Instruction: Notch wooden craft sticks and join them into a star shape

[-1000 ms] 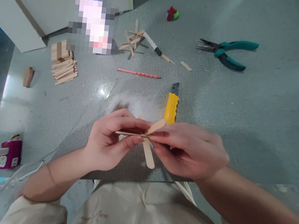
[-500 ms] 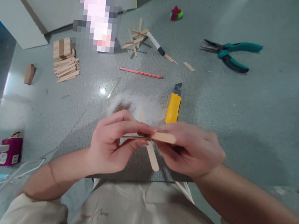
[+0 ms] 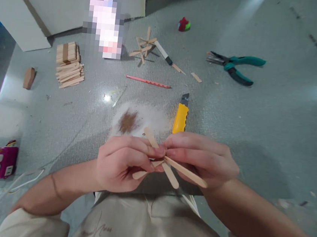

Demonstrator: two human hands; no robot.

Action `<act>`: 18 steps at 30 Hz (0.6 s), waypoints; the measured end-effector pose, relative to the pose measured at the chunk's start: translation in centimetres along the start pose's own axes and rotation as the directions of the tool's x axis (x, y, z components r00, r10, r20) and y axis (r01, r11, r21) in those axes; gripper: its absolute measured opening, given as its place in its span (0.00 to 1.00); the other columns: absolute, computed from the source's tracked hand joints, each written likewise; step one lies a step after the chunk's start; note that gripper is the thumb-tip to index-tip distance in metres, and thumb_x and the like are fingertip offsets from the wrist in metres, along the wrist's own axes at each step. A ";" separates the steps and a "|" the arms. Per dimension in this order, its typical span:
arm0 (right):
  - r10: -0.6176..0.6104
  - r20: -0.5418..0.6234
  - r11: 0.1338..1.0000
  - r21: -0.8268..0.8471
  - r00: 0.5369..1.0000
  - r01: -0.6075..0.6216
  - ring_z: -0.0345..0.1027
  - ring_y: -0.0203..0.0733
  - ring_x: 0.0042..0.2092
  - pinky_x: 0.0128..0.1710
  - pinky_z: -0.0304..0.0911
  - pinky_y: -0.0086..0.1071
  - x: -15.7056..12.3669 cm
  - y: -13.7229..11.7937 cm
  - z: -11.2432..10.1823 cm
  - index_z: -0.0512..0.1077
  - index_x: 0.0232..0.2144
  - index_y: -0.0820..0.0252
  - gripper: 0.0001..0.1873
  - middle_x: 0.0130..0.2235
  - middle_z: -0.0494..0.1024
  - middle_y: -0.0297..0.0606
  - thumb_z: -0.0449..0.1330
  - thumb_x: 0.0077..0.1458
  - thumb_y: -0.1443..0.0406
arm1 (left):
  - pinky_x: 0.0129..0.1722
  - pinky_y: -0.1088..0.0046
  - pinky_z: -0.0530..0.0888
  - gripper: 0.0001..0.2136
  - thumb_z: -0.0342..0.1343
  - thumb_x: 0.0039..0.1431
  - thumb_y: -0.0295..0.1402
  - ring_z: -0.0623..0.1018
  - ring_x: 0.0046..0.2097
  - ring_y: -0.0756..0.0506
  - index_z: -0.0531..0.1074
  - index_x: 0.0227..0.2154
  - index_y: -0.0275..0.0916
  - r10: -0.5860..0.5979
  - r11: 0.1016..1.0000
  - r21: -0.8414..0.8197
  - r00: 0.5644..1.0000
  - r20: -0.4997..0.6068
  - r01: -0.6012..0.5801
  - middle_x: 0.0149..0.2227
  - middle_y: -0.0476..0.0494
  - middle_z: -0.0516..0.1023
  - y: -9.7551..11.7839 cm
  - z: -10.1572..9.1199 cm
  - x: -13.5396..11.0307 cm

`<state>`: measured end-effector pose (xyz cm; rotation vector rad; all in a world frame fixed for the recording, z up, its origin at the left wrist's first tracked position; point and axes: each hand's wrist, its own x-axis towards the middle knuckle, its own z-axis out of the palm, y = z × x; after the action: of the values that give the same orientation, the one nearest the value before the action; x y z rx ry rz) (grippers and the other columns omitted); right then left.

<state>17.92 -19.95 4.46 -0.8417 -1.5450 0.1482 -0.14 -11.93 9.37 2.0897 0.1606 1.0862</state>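
Left hand [image 3: 119,163] closed, thumb and fingers pinching crossing point of flat pale wooden craft sticks [image 3: 187,173]. Right hand [image 3: 202,160] closed on same crossing from opposite side, fingertips meeting left fingertips. Sticks fanned out, held above near edge of grey bench [image 3: 260,118]. Yellow utility knife [image 3: 180,118] lies on bench just beyond hands. Teal-handled pliers [image 3: 234,64] well apart, far right
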 end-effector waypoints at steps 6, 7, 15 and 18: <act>0.073 0.046 0.984 0.158 0.996 -0.079 0.79 0.39 0.41 0.41 0.77 0.31 0.1 0.3 0.0 0.77 0.46 0.62 0.10 0.41 0.83 0.42 0.66 0.60 0.69 | 0.40 0.79 0.85 0.08 0.67 0.58 0.25 0.86 0.37 0.49 0.72 0.33 0.37 0.090 0.985 0.145 0.996 0.020 -0.092 0.37 0.44 0.85 0.6 -0.6 0.1; 0.089 0.081 0.981 0.167 0.993 -0.102 0.79 0.40 0.41 0.41 0.77 0.31 0.2 0.2 -0.1 0.77 0.46 0.61 0.10 0.41 0.83 0.42 0.66 0.61 0.69 | 0.40 0.79 0.85 0.08 0.68 0.57 0.25 0.86 0.37 0.49 0.72 0.33 0.36 0.088 0.983 0.163 0.996 0.013 -0.089 0.37 0.43 0.85 0.7 -0.5 0.1; 0.095 0.166 0.979 0.162 0.981 -0.123 0.79 0.40 0.42 0.45 0.76 0.33 0.1 0.6 -0.2 0.76 0.44 0.57 0.06 0.42 0.82 0.42 0.63 0.65 0.63 | 0.42 0.82 0.84 0.06 0.63 0.62 0.25 0.86 0.38 0.51 0.72 0.32 0.36 0.038 0.972 0.234 0.996 -0.082 -0.017 0.38 0.43 0.85 1.7 0.5 -0.5; 0.094 0.157 0.984 0.135 0.983 -0.116 0.79 0.40 0.43 0.43 0.77 0.33 0.1 0.6 -0.1 0.75 0.45 0.56 0.07 0.43 0.82 0.43 0.62 0.65 0.62 | 0.39 0.83 0.83 0.05 0.60 0.65 0.27 0.86 0.38 0.51 0.71 0.32 0.38 0.015 0.972 0.234 0.995 -0.098 0.009 0.41 0.44 0.86 1.8 0.6 -0.6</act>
<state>18.30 -19.52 4.23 -0.8127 -1.6090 0.4032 -0.51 -13.79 9.98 2.2443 0.3500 1.2241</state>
